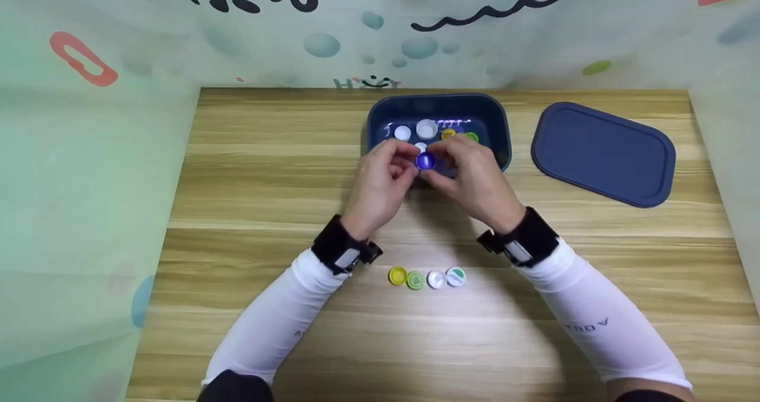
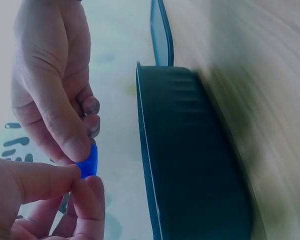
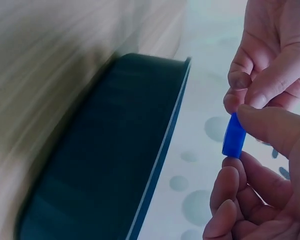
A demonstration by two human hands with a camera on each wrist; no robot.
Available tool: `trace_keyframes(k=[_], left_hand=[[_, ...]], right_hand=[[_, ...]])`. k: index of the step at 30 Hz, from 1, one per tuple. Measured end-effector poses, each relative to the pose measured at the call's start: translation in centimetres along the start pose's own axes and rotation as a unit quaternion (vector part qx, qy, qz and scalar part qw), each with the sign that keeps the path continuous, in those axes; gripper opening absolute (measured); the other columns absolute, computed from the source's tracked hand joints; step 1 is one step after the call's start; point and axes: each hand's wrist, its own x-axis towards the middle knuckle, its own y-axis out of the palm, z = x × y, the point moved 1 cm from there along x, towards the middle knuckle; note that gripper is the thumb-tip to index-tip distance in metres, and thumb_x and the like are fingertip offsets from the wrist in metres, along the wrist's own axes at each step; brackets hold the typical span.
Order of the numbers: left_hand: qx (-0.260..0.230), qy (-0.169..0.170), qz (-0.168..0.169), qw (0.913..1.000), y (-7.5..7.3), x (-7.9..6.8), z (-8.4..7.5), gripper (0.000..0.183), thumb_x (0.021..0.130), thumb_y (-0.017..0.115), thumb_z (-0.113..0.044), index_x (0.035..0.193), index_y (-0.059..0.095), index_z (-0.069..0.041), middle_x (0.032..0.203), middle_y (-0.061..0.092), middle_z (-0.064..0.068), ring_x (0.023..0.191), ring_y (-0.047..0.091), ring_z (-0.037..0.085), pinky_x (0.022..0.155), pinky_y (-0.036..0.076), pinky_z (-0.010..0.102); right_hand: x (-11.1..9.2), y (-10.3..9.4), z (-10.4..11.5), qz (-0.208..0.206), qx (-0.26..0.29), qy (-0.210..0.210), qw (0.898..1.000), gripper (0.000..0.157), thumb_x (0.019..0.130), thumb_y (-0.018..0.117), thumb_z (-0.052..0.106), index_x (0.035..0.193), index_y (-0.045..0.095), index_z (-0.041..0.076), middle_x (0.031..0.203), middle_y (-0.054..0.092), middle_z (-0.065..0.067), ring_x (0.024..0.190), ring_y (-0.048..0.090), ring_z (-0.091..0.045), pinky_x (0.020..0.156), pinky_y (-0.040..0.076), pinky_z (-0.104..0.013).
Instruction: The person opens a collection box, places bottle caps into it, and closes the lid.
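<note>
A small blue bottle cap is held up over the front edge of a dark blue box. My left hand pinches it from the left between thumb and fingertips. From the other side my right hand grips it too, so both hands meet at the cap. Both wrist views show the cap edge-on between the fingers, apart from the box wall. Inside the box lie white caps, a yellow cap and a green cap; the hands hide part of the inside.
On the wooden table, nearer me, a row holds a yellow cap, a light green cap, a white cap and a white-and-green cap. The dark blue lid lies right of the box. A printed cloth stands behind.
</note>
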Motion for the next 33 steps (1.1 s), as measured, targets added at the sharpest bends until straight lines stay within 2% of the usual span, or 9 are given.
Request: trace_keyframes(k=[5,11,15,20,23,26,28,33], left_hand=[[0.020,-0.013,0.008,0.9997,0.0,0.8,0.4,0.026,0.093,0.067,0.005,0.118,0.063,-0.002,0.111,0.066,0.008,0.094,0.065,0.014,0.082,0.055,0.021],[0.039,-0.028,0.026,0.9985,0.1,1.2,0.8,0.027,0.095,0.067,0.000,0.121,0.062,-0.002,0.114,0.068,0.011,0.098,0.067,0.016,0.085,0.054,0.021],[0.050,-0.030,0.021,0.9981,0.0,1.1,0.8,0.029,0.095,0.067,-0.001,0.123,0.061,-0.003,0.121,0.066,0.014,0.099,0.067,0.018,0.086,0.055,0.023],[0.065,-0.009,0.011,0.9978,-0.2,0.5,0.5,0.032,0.094,0.069,-0.002,0.125,0.061,-0.004,0.119,0.063,0.010,0.094,0.064,0.019,0.084,0.056,0.030],[0.060,0.005,0.018,0.9980,-0.1,-0.2,0.2,0.035,0.093,0.072,-0.002,0.125,0.062,-0.004,0.115,0.061,0.009,0.096,0.063,0.022,0.083,0.057,0.034],[0.054,0.016,0.035,0.9978,0.0,-1.0,0.0,0.036,0.091,0.075,-0.004,0.124,0.063,-0.004,0.115,0.061,0.011,0.100,0.063,0.024,0.081,0.057,0.033],[0.054,0.018,0.052,0.9970,0.2,-1.6,-0.1,0.037,0.090,0.077,-0.007,0.124,0.063,-0.004,0.115,0.062,0.009,0.101,0.062,0.023,0.081,0.056,0.033],[0.079,0.021,0.106,0.9910,0.7,-3.3,-0.5,0.039,0.089,0.080,-0.017,0.123,0.064,-0.007,0.115,0.064,0.004,0.100,0.061,0.019,0.082,0.054,0.030]], right_hand=[[1.0,0.4,-0.8,0.018,-0.024,0.029,0.999,0.032,0.092,0.079,0.024,0.116,0.072,0.004,0.103,0.066,-0.008,0.088,0.057,-0.021,0.075,0.049,-0.034],[1.3,0.7,-1.7,0.050,-0.033,0.073,0.996,0.039,0.094,0.076,0.022,0.127,0.068,0.004,0.114,0.069,-0.011,0.096,0.060,-0.024,0.083,0.053,-0.038],[1.2,0.5,-1.9,0.057,-0.024,0.082,0.995,0.041,0.095,0.074,0.020,0.133,0.065,0.006,0.119,0.070,-0.012,0.101,0.062,-0.026,0.087,0.054,-0.040],[0.4,-0.2,-1.4,0.044,-0.023,0.060,0.997,0.040,0.094,0.075,0.020,0.131,0.066,0.005,0.117,0.071,-0.011,0.101,0.064,-0.029,0.088,0.054,-0.043],[-0.5,-0.8,-1.0,0.039,-0.031,0.040,0.998,0.039,0.093,0.077,0.019,0.128,0.067,0.005,0.117,0.071,-0.011,0.103,0.064,-0.029,0.095,0.050,-0.047],[-1.7,-1.3,-0.9,0.034,-0.033,0.017,0.999,0.039,0.091,0.078,0.018,0.126,0.068,0.004,0.117,0.072,-0.012,0.103,0.064,-0.029,0.095,0.046,-0.048],[-2.6,-1.6,-0.8,0.035,-0.032,0.007,0.999,0.039,0.090,0.079,0.016,0.125,0.069,0.003,0.116,0.071,-0.012,0.101,0.064,-0.028,0.093,0.048,-0.046],[-5.0,-2.2,-0.6,0.052,-0.042,-0.008,0.998,0.037,0.088,0.081,0.013,0.122,0.070,0.003,0.111,0.071,-0.011,0.094,0.064,-0.028,0.086,0.050,-0.043]])
